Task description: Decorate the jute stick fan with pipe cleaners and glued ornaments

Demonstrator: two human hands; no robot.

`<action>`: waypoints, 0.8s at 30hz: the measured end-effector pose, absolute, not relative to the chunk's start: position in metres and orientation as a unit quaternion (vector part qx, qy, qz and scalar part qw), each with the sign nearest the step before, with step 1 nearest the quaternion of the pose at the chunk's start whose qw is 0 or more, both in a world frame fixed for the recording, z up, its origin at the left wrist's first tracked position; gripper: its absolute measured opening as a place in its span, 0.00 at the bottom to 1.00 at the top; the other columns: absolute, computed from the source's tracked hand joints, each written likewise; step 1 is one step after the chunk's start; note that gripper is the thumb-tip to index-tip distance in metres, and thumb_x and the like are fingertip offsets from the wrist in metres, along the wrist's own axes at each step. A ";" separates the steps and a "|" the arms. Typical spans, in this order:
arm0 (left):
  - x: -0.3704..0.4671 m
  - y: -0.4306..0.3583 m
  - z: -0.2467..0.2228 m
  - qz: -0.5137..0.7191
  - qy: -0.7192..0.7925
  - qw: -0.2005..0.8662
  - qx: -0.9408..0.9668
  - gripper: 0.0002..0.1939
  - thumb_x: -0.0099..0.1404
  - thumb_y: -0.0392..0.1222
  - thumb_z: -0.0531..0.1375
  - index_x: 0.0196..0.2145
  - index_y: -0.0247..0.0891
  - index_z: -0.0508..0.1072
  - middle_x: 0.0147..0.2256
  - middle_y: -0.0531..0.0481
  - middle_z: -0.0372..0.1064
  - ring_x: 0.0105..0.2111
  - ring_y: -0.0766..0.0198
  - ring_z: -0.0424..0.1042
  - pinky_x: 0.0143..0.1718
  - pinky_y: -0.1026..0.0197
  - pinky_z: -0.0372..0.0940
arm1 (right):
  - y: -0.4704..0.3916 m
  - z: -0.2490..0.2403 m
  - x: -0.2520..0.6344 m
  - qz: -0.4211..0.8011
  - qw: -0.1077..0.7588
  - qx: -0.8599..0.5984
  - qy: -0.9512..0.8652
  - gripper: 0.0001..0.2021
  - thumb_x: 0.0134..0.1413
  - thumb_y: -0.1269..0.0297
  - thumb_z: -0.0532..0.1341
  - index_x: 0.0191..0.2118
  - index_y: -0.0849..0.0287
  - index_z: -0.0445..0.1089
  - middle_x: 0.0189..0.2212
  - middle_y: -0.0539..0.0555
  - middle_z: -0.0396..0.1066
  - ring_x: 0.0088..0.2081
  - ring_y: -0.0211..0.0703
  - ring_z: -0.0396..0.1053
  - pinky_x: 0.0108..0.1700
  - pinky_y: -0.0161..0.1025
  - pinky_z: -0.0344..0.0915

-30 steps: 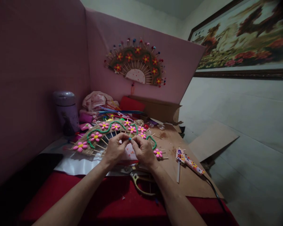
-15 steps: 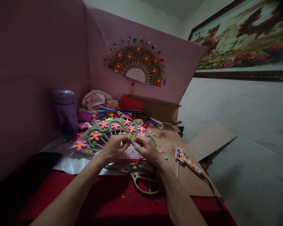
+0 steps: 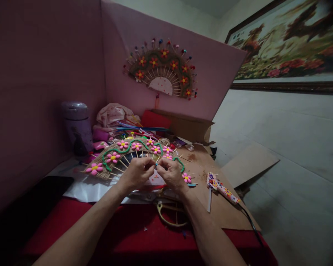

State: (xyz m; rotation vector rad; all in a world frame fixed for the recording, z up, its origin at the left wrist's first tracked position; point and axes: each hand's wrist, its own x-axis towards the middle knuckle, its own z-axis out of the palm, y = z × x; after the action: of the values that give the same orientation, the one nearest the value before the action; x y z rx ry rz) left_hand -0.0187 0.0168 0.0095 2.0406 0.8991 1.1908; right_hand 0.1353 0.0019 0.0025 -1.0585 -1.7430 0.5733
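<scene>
Over on the left, a purple bottle (image 3: 78, 129) is standing up. Next, a pink cloth (image 3: 113, 114) is lying in a heap. A pink-flower fan (image 3: 130, 150) is lying just past the hands, with a wavy green string running along it. The left hand (image 3: 138, 173) is keeping its finger and thumb close together, pinching at a tiny blue bit (image 3: 156, 164). That bit is sitting between both hands' fingertips. Above, an orange-flower fan (image 3: 162, 85) is hanging on a pink board. The right hand (image 3: 170, 173) is pinching at the bit too, with its fingers curling in. Gold-handled scissors (image 3: 159, 211) are lying under that arm, partly hiding. Farther right, a flowery glue gun (image 3: 222, 189) is resting on brown cardboard (image 3: 227, 218). Last, a framed picture (image 3: 291, 51) is hanging.
</scene>
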 end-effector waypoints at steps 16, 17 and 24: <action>-0.023 0.019 0.020 0.465 0.351 0.574 0.575 0.14 0.44 0.45 0.67 0.25 0.31 0.71 0.21 0.51 0.68 0.20 0.69 0.65 0.18 0.67 0.64 | -0.001 0.009 0.138 0.149 0.467 -0.421 -0.763 0.09 0.58 0.63 0.52 0.29 0.59 0.65 0.23 0.47 0.62 0.25 0.33 0.58 0.29 0.32 0.54; -0.022 0.020 0.020 0.461 0.351 0.566 0.586 0.14 0.45 0.45 0.66 0.25 0.31 0.71 0.20 0.52 0.67 0.19 0.70 0.64 0.17 0.67 0.64 | -0.001 0.010 0.139 0.136 0.465 -0.423 -0.766 0.09 0.58 0.64 0.53 0.29 0.59 0.65 0.23 0.47 0.63 0.25 0.34 0.59 0.29 0.32 0.54; -0.018 0.026 0.008 0.509 0.402 0.422 0.633 0.09 0.52 0.43 0.59 0.26 0.34 0.68 0.19 0.55 0.64 0.18 0.70 0.62 0.17 0.68 0.59 | -0.004 0.005 0.131 0.045 0.447 -0.446 -0.774 0.05 0.53 0.70 0.54 0.30 0.58 0.66 0.24 0.49 0.66 0.27 0.36 0.62 0.31 0.32 0.55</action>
State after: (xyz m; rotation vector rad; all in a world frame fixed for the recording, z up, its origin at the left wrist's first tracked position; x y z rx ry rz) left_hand -0.0177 0.0260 0.0083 1.5856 1.0076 1.2760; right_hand 0.1315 -0.0038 0.0048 -1.1049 -1.9153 0.1108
